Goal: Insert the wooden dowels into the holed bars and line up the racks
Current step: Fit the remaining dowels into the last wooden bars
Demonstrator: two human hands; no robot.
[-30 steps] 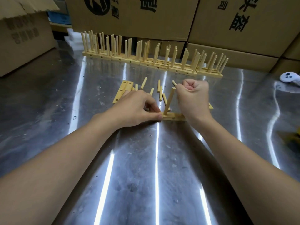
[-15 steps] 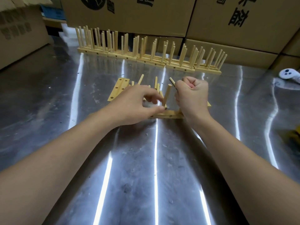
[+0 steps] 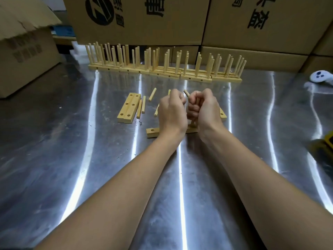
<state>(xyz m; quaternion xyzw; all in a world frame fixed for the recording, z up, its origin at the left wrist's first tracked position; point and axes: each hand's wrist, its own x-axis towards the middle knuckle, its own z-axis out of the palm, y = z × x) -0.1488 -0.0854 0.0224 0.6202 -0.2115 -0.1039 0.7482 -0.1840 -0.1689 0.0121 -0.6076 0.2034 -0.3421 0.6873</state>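
A holed wooden bar lies on the steel table under both hands, with one dowel standing in it. My right hand grips a bundle of dowels in its fist above the bar. One dowel tip sticks out of the top of the fist. My left hand is raised beside it, fingers curled, pinching at that dowel. Two holed bars lie side by side to the left, with loose dowels next to them. Finished racks stand in a row at the back.
Large cardboard boxes wall in the back and the left side of the table. A white controller lies at the far right and a yellow object sits at the right edge. Another bar end shows behind my right hand.
My left hand has let go of the bar's end and risen to the dowels in my right fist. The bar's left end now lies uncovered. The right hand stays put.
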